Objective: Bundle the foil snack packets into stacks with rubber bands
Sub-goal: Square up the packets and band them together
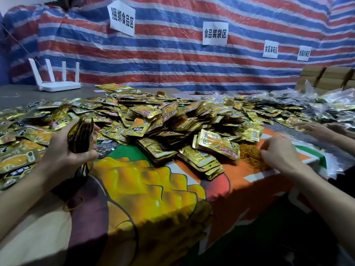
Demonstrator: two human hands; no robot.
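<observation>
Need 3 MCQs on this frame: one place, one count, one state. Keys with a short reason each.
1. Where does the tan rubber-band pile lie?
A. hanging on the wall
B. on the orange printed cloth, at the right grip's fingertips
C. on the floor

2. How many antennas stand on the white plastic router?
A. two
B. three
C. four

3. What is the left grip doing?
A. holding a stack of gold foil snack packets
B. lying flat on the cloth
C. hanging free with straight fingers

Key: 1 B, the fingertips touch the pile on the cloth. 2 C, four white antennas stand up. 3 A, the fingers curl round the stack.
</observation>
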